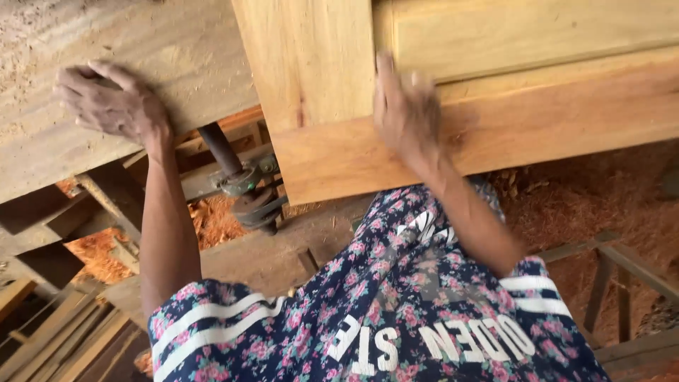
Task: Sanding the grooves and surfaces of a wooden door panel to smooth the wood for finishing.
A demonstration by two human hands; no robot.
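A: We're looking down, and we count two hands. Our left hand lies palm-down on the grey, dusty board at upper left, fingers curled over the surface, nothing gripped.

B: And our right hand is on the yellow wooden door panel. It's blurred, so we can't tell whether the fingers are pressing flat or hooking an edge. It touches the wood right where the upright piece meets the lower cross rail.

A: One panel, then. We make out three parts in it: one upright stile on the left, one broad bottom rail running right, one recessed field above it. It juts past the bench edge, out over our lap.

B: Beneath, between the board and the panel, one dark metal shaft slopes down into a stack of round discs. How many discs we can't tell; they blur together.

A: Reddish sawdust covers the ground to the right, with more in orange heaps at left.

B: No packages or signs that we can see. The only lettering is on our flowered shirt: white block letters and white stripes on dark blue with pink blossoms.

A: Lower left, a bundle of thin wooden slats, too overlapped to count.
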